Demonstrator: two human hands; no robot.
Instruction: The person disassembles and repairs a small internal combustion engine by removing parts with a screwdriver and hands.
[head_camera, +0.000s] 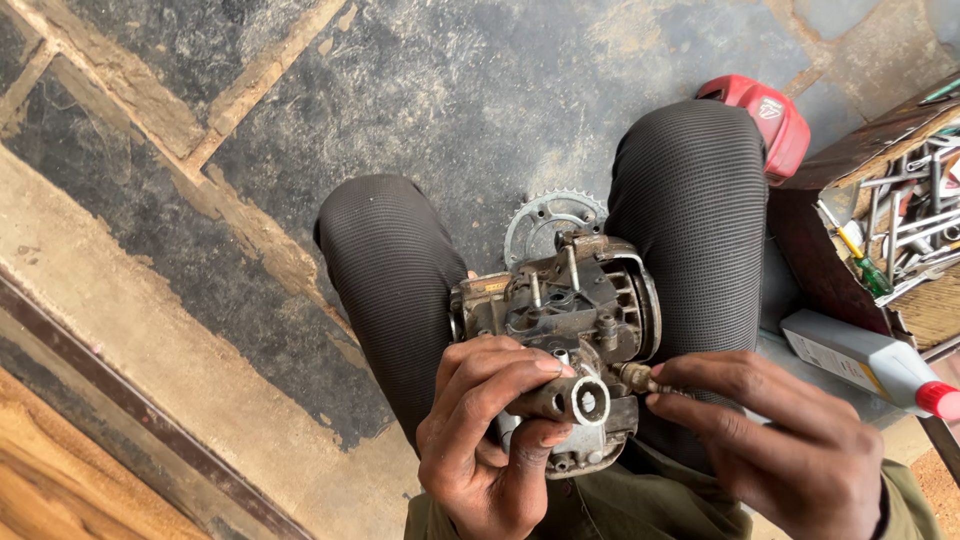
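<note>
Rough repair workshop, cracked grey stone-slab floor (480, 90), open wooden box of steel wrenches and screwdrivers (915, 215), toothed metal sprocket (545, 215) on the ground, grimy dismantled metal engine part (560, 310)

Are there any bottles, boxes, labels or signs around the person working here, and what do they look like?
Bottle: lying on its side at the right, by the right hand; pale grey plastic, red cap, a light label on its side.
Red container: beyond the right knee; rounded red plastic with a small white mark.
Toolbox: far right; open, dark brown, full of metal tools.
No signs or screens.
</note>
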